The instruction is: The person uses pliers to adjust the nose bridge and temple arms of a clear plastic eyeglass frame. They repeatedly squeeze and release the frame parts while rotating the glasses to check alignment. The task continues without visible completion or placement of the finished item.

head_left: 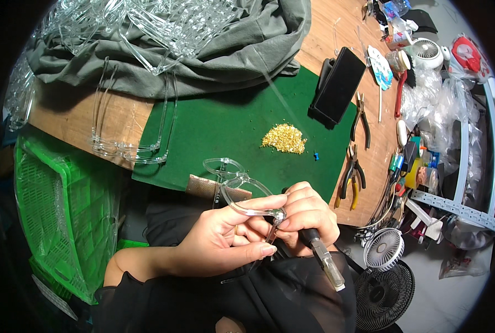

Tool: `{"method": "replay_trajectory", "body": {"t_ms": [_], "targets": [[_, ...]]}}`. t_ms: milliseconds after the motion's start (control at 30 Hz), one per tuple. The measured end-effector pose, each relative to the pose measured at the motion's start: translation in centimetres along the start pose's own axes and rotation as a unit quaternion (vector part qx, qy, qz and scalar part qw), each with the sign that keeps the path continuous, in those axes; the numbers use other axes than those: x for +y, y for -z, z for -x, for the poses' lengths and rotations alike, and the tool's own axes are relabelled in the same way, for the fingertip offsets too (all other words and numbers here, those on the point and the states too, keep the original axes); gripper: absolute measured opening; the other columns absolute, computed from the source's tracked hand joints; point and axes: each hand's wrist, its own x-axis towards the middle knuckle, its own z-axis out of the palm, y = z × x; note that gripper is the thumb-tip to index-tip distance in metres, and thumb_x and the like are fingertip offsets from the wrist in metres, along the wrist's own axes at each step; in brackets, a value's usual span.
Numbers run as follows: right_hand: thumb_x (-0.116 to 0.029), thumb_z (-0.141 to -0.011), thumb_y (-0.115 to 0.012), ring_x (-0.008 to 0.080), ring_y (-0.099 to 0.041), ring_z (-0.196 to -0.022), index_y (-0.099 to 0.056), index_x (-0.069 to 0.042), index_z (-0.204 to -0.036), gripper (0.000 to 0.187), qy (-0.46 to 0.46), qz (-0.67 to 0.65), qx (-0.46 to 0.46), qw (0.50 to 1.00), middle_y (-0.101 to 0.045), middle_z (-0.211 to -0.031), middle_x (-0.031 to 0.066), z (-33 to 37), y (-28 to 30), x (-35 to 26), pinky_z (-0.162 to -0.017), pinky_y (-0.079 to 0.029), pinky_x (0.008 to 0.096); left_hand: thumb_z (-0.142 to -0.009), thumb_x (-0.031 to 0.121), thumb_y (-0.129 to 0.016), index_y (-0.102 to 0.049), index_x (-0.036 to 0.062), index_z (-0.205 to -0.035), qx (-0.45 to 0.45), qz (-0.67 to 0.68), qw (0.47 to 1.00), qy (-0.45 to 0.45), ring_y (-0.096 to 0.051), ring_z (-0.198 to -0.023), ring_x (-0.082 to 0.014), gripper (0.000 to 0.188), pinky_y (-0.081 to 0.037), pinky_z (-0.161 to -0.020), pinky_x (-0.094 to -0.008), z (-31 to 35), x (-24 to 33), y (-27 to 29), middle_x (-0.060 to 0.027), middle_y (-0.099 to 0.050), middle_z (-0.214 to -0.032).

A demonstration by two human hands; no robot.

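The left hand [217, 238] is closed on a clear eyeglass frame [246, 212]; the right hand [311, 216] is clasped round a black-handled metal tool [328, 263], its thumb at the frame's corner. This piece looks partway done, its joint mostly hidden; beyond the grip lie loose gold bits [283, 137] and heaped clear frames [167, 30], finished or not I cannot tell

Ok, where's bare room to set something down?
Mostly bare: the green mat between the loose eyeglass frame and the pile of tiny golden pieces; smaller, between the blue pushpin and right hand. Crowded: around the pliers and on the heaped grey cloth.
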Motion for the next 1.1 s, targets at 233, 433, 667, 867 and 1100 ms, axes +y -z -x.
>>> {"method": "replay_trajectory", "body": {"t_ms": [233,433,667,867,1100], "targets": [[-0.008,-0.071,-0.074,0.0206,-0.057,-0.063,-0.058,-0.004,-0.082,0.02,0.001,0.0,-0.022,1.0,-0.059,-0.072,0.006,0.2,0.3,0.1,-0.058,-0.044,0.0317,-0.077,-0.015,-0.058,-0.03,-0.0006,-0.135,0.004,0.001,1.0,0.005,-0.06,-0.089,-0.0168,0.067,-0.05,-0.081,-0.0272,0.1,-0.1,0.1,-0.0145,-0.057,-0.101],[-0.01,-0.073,-0.069,0.0272,-0.059,-0.072,-0.056,-0.001,-0.086,0.02,-0.115,0.109,-0.1,0.982,-0.06,-0.081,0.0114,0.6,3.1,-1.7,-0.066,-0.046,0.0354,-0.077,-0.013,-0.059,-0.035,-0.002,-0.132,0.044,-0.016,0.998,0.032,-0.061,-0.084,-0.0145,0.061,-0.052,-0.077,-0.0266,0.1,1.1,-0.2,-0.0165,-0.058,-0.1],[-0.008,-0.067,-0.067,0.0298,-0.053,-0.085,-0.052,-0.002,-0.093,0.031,-0.263,0.221,-0.327,0.881,-0.054,-0.09,0.0123,1.1,5.0,-3.1,-0.077,-0.044,0.0359,-0.076,-0.012,-0.059,-0.042,-0.0043,-0.125,0.043,-0.088,0.995,-0.015,-0.061,-0.076,-0.0115,0.052,-0.052,-0.07,-0.0221,0.0,0.2,0.0,-0.0142,-0.062,-0.092],[-0.007,-0.066,-0.066,0.029,-0.053,-0.084,-0.052,-0.002,-0.093,0.031,-0.235,0.228,-0.343,0.881,-0.053,-0.089,0.0115,0.1,4.8,-3.3,-0.077,-0.044,0.0358,-0.075,-0.012,-0.06,-0.044,-0.0075,-0.123,0.026,-0.167,0.984,-0.052,-0.061,-0.074,-0.0098,0.05,-0.051,-0.069,-0.0207,0.2,0.4,0.2,-0.0122,-0.063,-0.088],[-0.006,-0.06,-0.068,0.0285,-0.053,-0.082,-0.052,-0.003,-0.092,0.035,-0.205,0.243,-0.356,0.879,-0.052,-0.086,0.0114,-0.4,4.7,-3.4,-0.075,-0.043,0.0364,-0.07,-0.013,-0.062,-0.051,-0.0074,-0.117,0.015,-0.228,0.97,-0.084,-0.058,-0.068,-0.0063,0.048,-0.046,-0.065,-0.018,0.3,0.5,0.4,-0.0071,-0.062,-0.084]]}}
